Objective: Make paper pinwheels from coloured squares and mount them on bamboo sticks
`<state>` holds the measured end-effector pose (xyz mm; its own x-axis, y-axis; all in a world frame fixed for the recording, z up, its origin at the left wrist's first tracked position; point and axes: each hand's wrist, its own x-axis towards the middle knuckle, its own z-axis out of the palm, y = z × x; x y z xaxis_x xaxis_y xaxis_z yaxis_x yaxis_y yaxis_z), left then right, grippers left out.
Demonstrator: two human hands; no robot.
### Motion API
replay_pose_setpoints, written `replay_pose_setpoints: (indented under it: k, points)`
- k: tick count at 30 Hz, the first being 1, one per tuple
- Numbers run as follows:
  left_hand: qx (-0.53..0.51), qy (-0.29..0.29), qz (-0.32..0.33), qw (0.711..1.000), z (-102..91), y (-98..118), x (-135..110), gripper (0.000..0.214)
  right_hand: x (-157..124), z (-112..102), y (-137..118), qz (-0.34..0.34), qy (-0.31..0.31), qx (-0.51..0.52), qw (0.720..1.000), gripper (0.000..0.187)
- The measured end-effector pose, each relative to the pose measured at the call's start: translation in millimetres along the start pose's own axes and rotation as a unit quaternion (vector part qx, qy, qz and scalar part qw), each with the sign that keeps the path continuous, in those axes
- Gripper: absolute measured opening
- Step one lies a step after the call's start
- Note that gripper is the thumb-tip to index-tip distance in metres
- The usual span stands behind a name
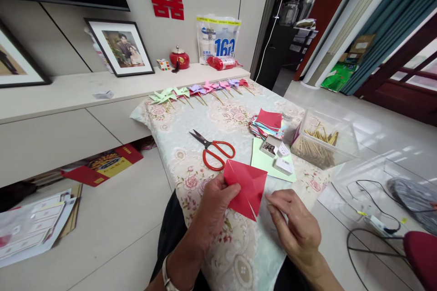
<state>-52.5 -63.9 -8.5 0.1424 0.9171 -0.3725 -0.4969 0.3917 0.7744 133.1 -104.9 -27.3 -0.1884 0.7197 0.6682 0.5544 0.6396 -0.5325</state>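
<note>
My left hand (218, 200) grips a square of red paper (251, 186) by its left side, thumb on top. Slits run in from some of its corners. Just right of the paper, apart from it, my right hand (295, 223) is closed with thumb and forefinger pinched together; anything between them is too small to make out. Beyond the paper lie scissors (213, 148) with orange handles, blades apart. A small open box (269, 146) of metal pins and a white box (284, 166) rest on light green paper (257, 157).
Stacked coloured paper (269, 120) lies behind the boxes. A clear plastic bin (344, 145) at the right holds many thin sticks (317, 145). Several paper pinwheels (208, 88) line the far edge of the flowered tablecloth (180, 163). Cords (378, 209) trail over the floor at right.
</note>
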Motion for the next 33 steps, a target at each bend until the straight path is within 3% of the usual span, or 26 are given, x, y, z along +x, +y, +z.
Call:
replay_pose_setpoints:
  k: [8, 14, 19, 24, 28, 33]
  points:
    - [0.022, -0.015, 0.015, 1.000, -0.9, -4.5, 0.5, 0.019, 17.3, -1.3, -15.1, -0.075, -0.094, -0.024, 0.993, 0.042]
    - [0.024, -0.023, 0.022, 0.999, -2.6, -9.1, 2.7, 0.017, 18.0, 1.7, -18.6, -0.060, -0.116, -0.013, 0.991, 0.029]
    - [0.057, -0.018, 0.032, 0.998, 0.3, -10.2, 1.1, 0.013, 18.5, 3.0, -21.9, 0.012, -0.128, 0.047, 0.991, 0.020]
    - [0.112, -0.002, 0.048, 0.993, -0.9, -14.1, 0.9, 0.013, 22.1, 5.6, -25.7, 0.142, -0.130, 0.116, 0.975, 0.012]
    - [0.120, -0.004, 0.047, 0.992, -5.4, -19.9, 2.2, 0.011, 25.3, 8.5, -26.0, 0.216, -0.141, 0.114, 0.959, 0.019]
    - [0.118, -0.019, 0.033, 0.992, -5.0, -18.9, 0.6, 0.011, 26.9, 13.2, -24.5, 0.259, -0.141, 0.098, 0.950, 0.024]
